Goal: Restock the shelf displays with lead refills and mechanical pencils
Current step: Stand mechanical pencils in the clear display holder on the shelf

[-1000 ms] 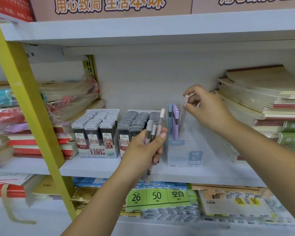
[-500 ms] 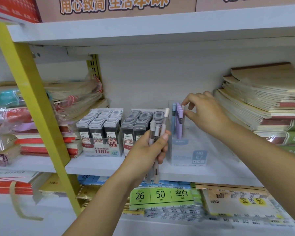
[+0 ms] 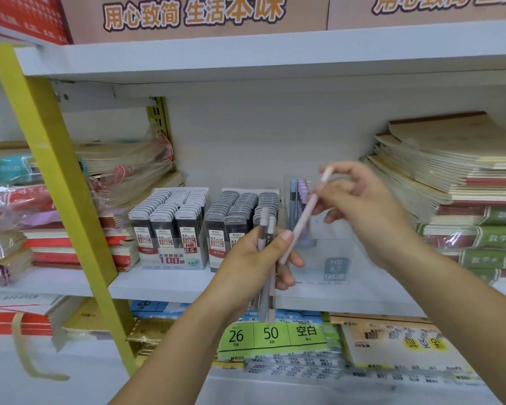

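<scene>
My left hand [image 3: 254, 263] grips a small bunch of grey and pale mechanical pencils [image 3: 265, 290], held upright in front of the shelf. My right hand [image 3: 360, 206] pinches one pale pink pencil [image 3: 306, 214], slanted, its lower end by my left thumb. Behind it stands a clear pencil display box [image 3: 319, 252] with blue and purple pencils [image 3: 298, 197] at its back left. Two display boxes of lead refill cases sit to the left: the 0.5 box [image 3: 170, 229] and the 0.7 box [image 3: 234, 226].
A white shelf [image 3: 164, 282] carries the boxes. Stacked notebooks [image 3: 465, 182] fill the right side, and wrapped notebook bundles [image 3: 123, 168] the left. A yellow ladder rail [image 3: 56, 182] slants across the left. Packaged paper goods [image 3: 275, 334] lie on the lower shelf.
My right hand left the display box, moved down toward my left hand and now pinches a pink pencil from the bunch. My left hand stays about where it was.
</scene>
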The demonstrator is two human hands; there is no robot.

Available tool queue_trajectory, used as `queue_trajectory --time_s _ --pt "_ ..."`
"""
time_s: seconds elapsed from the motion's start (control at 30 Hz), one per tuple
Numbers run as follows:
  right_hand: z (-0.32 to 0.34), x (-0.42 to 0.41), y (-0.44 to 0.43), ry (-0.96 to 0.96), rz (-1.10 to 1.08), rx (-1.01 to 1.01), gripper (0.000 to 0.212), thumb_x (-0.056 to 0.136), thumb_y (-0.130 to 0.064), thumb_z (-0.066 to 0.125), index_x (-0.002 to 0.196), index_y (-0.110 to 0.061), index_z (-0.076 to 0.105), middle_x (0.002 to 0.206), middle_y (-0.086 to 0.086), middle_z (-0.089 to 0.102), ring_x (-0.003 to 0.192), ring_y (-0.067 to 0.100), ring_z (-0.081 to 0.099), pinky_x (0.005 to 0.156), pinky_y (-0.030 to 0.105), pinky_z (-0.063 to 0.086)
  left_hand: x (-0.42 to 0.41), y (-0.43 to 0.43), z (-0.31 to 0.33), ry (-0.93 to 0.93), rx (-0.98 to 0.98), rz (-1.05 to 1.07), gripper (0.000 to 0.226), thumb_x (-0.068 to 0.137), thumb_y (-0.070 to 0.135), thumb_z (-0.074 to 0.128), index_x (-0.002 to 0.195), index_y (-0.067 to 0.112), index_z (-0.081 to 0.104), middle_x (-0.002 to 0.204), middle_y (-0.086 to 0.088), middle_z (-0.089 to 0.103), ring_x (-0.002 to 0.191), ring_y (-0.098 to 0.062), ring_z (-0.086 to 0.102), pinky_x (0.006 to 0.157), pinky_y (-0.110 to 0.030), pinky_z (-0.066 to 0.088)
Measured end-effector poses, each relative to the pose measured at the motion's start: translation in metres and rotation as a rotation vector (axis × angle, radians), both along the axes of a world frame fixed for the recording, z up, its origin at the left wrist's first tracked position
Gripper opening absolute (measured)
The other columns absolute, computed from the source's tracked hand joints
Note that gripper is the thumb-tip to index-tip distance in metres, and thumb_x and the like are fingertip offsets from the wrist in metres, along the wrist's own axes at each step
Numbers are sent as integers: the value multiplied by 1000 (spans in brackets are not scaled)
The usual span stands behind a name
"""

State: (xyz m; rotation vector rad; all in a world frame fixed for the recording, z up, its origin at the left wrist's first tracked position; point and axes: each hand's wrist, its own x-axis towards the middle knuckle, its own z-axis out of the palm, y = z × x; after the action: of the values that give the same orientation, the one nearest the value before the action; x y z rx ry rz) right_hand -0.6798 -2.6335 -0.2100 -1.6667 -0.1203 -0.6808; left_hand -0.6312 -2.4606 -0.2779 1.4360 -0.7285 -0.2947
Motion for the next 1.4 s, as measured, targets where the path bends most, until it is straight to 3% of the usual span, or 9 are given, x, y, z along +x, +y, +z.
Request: queue_trajectory --time_s 0.17,0.27,0.33,0.4,0.47,0.6,0.77,0.97,1.4 --pt "20 4 -26 -242 -159 -139 26 91 -6 55 99 -30 52 77 6 68 69 16 66 57 22 48 4 5 -3 97 -13 12 31 86 48 62 80 20 49 59 5 43 45 -10 32 45 -21 34" --pt "20 14 -34 -195 -225 -365 26 88 -13 58 100 -35 50 86 12 68 79 29 66 71 40 51 6 5 -4 123 4 7 31 96 41 60 79 22 44 57 9 35 45 -9 27 43 -20 30" --pt "13 22 -37 -131 -248 -493 24 89 -13 59 103 -30 51 87 8 69 81 27 65 76 44 50 8 4 -3 156 10 -16 20 99 30 59 85 20 48 59 8 37 45 -9 27 44 -20 30" --pt "5 29 -41 -88 -255 -580 22 90 -14 61 105 -25 51 86 2 70 80 16 65 75 38 51 9 3 -1 199 -7 -54 7 87 21 54 93 18 54 60 6 40 46 -10 29 44 -21 31" --pt "-3 35 -42 -68 -265 -660 22 90 -17 63 104 -27 49 83 -7 69 77 2 61 70 25 48 8 3 -1 195 -11 -69 17 83 17 51 98 17 57 62 6 42 48 -10 32 46 -21 34" --pt "-12 41 -42 -37 -269 -780 24 91 -21 63 99 -34 44 80 -14 65 73 -7 56 60 11 37 6 5 -5 120 -12 -97 11 105 17 46 110 15 56 68 9 47 55 -8 41 53 -20 41" --pt "-9 44 -40 -61 -294 -814 29 90 -21 66 100 -32 41 79 -11 65 71 -12 53 60 5 36 5 7 -5 77 -9 -74 14 107 18 44 112 14 56 73 7 59 57 -8 45 56 -22 43" --pt "-11 43 -37 -88 -323 -846 35 90 -23 66 102 -39 38 77 -8 66 69 -3 56 57 9 37 6 8 -4 78 -35 -24 17 105 23 46 112 15 59 82 0 68 59 -11 51 60 -26 47" --pt "-14 46 -34 -130 -399 -900 26 89 -19 68 108 -18 51 79 -1 68 61 12 53 54 16 37 9 1 -8 25 30 46 23 105 18 49 124 23 62 78 2 70 53 -9 43 53 -22 41"
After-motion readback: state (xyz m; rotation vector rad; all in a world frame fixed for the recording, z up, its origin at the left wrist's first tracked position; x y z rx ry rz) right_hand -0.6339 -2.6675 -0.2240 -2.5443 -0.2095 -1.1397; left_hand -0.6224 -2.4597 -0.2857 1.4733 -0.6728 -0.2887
